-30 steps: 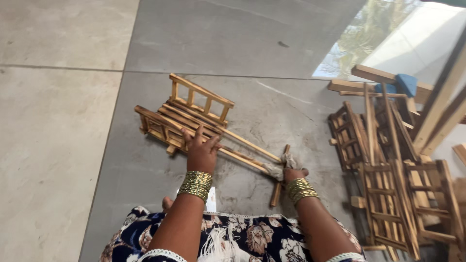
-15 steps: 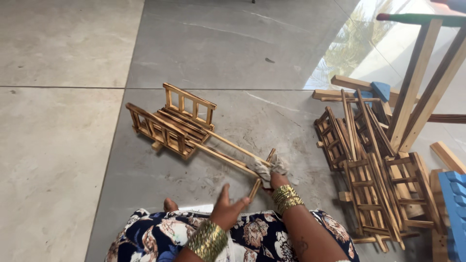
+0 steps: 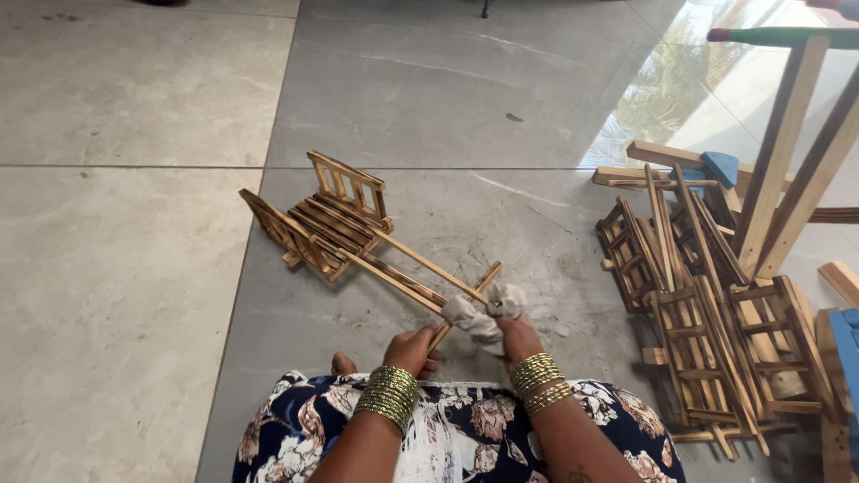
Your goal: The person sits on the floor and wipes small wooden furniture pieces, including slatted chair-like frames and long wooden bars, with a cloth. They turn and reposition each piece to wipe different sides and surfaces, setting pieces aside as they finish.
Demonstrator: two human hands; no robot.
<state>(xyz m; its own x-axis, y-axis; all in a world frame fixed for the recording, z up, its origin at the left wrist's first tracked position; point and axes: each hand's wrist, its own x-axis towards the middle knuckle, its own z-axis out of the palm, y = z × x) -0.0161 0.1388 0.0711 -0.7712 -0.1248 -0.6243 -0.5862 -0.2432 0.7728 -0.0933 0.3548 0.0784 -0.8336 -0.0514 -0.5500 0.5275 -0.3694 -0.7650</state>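
On the far left the tiled floor (image 3: 116, 295) is lying bare. Next, a small wooden cart (image 3: 335, 224) with slatted sides is sitting on the floor, its two long handles running toward the person's lap. The left hand (image 3: 413, 349) is gripping the near end of a handle, fingers (image 3: 429, 340) curled shut around it. Just beside, the right hand (image 3: 517, 335) is holding a pale rag (image 3: 483, 313) bunched against the handle ends. Judging by this, the wiping or polishing step is under way; the next move seems to call for steadying the cart while drawing the rag along the wood. Farther right, a pile of similar carts (image 3: 707, 295) is waiting. Half a second ago the left hand was hovering open over the lap; now it is clamping the handle.
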